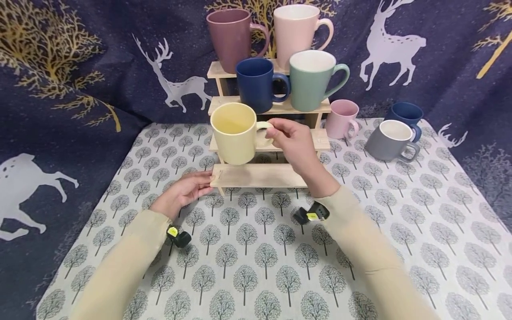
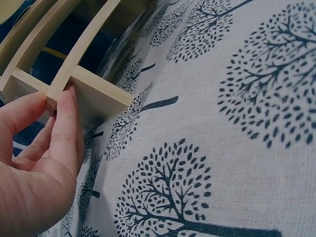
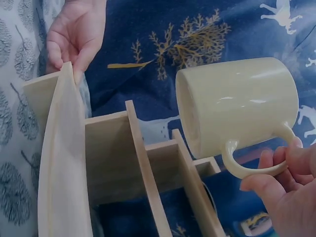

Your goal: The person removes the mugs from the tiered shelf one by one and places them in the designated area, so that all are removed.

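A pale yellow mug [image 1: 235, 138] hangs upright in the air in front of the stepped wooden rack [image 1: 260, 175]. By its handle my right hand [image 1: 294, 142] holds it, thumb and fingers pinching the loop, as the right wrist view also shows the mug [image 3: 242, 106] clear of the shelves. My left hand [image 1: 188, 189] grips the left end of the rack's lowest shelf; in the left wrist view the thumb and fingers [image 2: 64, 128] pinch the board's corner. The mug overlaps the left part of the second shelf in the head view.
On the top shelf stand a mauve mug [image 1: 230, 42] and a pale pink mug [image 1: 294, 33]. A navy mug [image 1: 255, 89] and a green mug [image 1: 309, 84] occupy the shelf below. Right of the rack, a pink mug [image 1: 340, 120], grey mug [image 1: 386, 144] and blue mug [image 1: 406, 111] sit on the tree-print cloth.
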